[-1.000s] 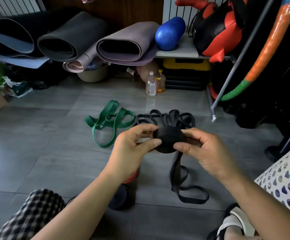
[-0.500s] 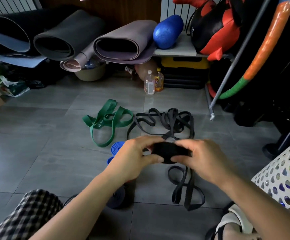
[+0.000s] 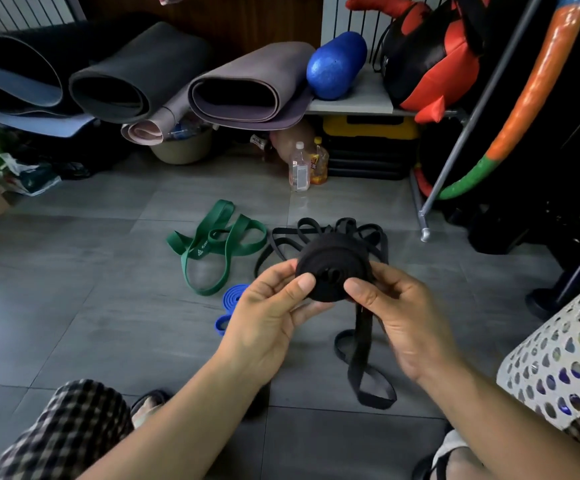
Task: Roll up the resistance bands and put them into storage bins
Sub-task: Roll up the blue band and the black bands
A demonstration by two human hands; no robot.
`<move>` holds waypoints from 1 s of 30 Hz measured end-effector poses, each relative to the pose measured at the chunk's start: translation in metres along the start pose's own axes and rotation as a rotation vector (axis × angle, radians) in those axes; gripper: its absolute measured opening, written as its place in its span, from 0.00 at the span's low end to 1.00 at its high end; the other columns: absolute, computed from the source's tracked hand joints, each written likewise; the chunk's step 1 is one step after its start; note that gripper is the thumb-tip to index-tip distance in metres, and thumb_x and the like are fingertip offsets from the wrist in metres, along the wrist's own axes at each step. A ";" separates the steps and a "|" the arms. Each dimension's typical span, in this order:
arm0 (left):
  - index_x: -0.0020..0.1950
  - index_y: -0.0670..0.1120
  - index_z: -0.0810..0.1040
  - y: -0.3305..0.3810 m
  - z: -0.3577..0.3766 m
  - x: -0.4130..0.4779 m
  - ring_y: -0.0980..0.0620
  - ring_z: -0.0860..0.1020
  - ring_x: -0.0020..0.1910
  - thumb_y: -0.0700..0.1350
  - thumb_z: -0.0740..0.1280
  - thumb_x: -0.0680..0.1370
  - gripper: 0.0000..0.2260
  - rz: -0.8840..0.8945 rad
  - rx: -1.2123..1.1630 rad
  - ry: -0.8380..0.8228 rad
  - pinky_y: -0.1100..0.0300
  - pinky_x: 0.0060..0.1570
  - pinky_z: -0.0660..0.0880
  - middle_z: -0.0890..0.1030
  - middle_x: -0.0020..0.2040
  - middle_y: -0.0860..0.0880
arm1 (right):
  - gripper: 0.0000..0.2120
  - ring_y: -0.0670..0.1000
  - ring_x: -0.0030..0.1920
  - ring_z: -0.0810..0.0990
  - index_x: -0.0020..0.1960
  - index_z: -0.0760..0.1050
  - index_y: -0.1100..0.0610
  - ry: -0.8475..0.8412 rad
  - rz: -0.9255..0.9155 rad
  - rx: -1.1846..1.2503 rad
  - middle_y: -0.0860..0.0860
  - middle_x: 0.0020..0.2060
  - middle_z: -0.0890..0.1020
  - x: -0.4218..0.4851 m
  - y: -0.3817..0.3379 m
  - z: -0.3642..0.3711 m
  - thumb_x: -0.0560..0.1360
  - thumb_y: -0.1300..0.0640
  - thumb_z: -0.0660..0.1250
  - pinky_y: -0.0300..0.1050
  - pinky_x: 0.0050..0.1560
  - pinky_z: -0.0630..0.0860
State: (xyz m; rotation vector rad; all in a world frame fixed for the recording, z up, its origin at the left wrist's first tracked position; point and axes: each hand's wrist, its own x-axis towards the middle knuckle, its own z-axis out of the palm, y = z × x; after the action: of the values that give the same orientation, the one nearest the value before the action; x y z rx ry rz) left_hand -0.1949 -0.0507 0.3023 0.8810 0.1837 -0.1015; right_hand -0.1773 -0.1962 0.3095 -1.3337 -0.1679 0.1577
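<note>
Black roll (image 3: 333,268) was held up above the floor, coil face turned to the camera. Left hand (image 3: 267,320) pinched the roll's left edge, thumb on the face and fingers behind. Right hand (image 3: 406,313) gripped the roll's right edge the same way. Loose tail (image 3: 361,344) hung from under the roll to the floor and ended in a slack loop.

Judgement: winding was unfinished, with a fair length left. Both thumbs should press the face flat so the layers don't cone outward. The tail wants light tension and looked twisted below the roll, so flatten it before feeding.

Around: tangle of black bands (image 3: 319,226) just behind the roll; could not tell whether the tail joined it, which is a snag risk. Green band (image 3: 212,244) left of the roll and farther back. Blue band (image 3: 229,303) left of the roll and lower. White perforated bin (image 3: 558,362) lower right of the roll, near, with nothing between.
</note>
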 end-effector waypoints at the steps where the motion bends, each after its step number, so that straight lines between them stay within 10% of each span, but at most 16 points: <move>1: 0.52 0.37 0.75 -0.004 -0.001 -0.001 0.48 0.83 0.42 0.38 0.66 0.67 0.15 -0.023 -0.030 0.009 0.59 0.36 0.80 0.81 0.48 0.41 | 0.12 0.39 0.43 0.82 0.47 0.78 0.56 -0.002 0.001 -0.005 0.44 0.38 0.85 0.000 0.001 0.000 0.63 0.61 0.68 0.27 0.42 0.74; 4: 0.54 0.38 0.76 0.000 -0.005 0.002 0.49 0.83 0.43 0.36 0.67 0.69 0.13 -0.063 0.100 0.007 0.60 0.38 0.80 0.82 0.49 0.42 | 0.11 0.40 0.43 0.82 0.46 0.79 0.53 -0.047 0.026 -0.133 0.43 0.39 0.85 0.005 -0.005 -0.008 0.63 0.59 0.69 0.29 0.43 0.74; 7: 0.57 0.54 0.76 0.020 -0.015 0.010 0.63 0.79 0.48 0.35 0.72 0.70 0.21 0.195 0.931 -0.057 0.70 0.50 0.75 0.80 0.52 0.54 | 0.13 0.45 0.43 0.82 0.49 0.80 0.50 -0.090 -0.063 -0.746 0.46 0.40 0.85 0.009 -0.008 -0.021 0.65 0.57 0.73 0.38 0.44 0.77; 10: 0.57 0.54 0.78 0.021 -0.013 0.008 0.69 0.75 0.45 0.37 0.74 0.68 0.21 0.269 1.280 -0.228 0.79 0.47 0.67 0.76 0.47 0.64 | 0.13 0.45 0.41 0.80 0.52 0.80 0.50 -0.194 -0.158 -1.134 0.46 0.40 0.84 0.004 -0.001 -0.020 0.68 0.53 0.73 0.43 0.43 0.75; 23: 0.46 0.41 0.77 0.016 -0.002 0.000 0.49 0.83 0.38 0.36 0.66 0.64 0.11 0.062 0.153 -0.047 0.55 0.34 0.81 0.84 0.39 0.46 | 0.13 0.41 0.44 0.82 0.45 0.80 0.53 -0.131 0.030 -0.093 0.44 0.39 0.85 0.010 -0.007 -0.015 0.61 0.61 0.68 0.29 0.43 0.75; 27: 0.50 0.40 0.76 0.011 -0.009 0.001 0.48 0.83 0.42 0.36 0.66 0.67 0.12 -0.055 0.132 -0.093 0.56 0.36 0.80 0.83 0.45 0.44 | 0.10 0.43 0.43 0.83 0.42 0.82 0.53 -0.122 0.088 -0.050 0.47 0.39 0.85 0.011 -0.003 -0.018 0.62 0.61 0.69 0.31 0.42 0.76; 30: 0.52 0.47 0.77 0.016 -0.018 0.004 0.58 0.81 0.43 0.32 0.69 0.70 0.15 -0.014 0.634 -0.113 0.61 0.42 0.80 0.81 0.48 0.49 | 0.09 0.43 0.39 0.82 0.43 0.80 0.49 -0.173 0.077 -0.436 0.45 0.37 0.85 0.011 -0.005 -0.027 0.64 0.58 0.72 0.35 0.41 0.77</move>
State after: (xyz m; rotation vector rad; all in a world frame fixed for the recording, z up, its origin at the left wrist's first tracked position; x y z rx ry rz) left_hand -0.1900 -0.0271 0.3021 1.5011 0.0480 -0.2299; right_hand -0.1611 -0.2213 0.3088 -1.7618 -0.3099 0.3156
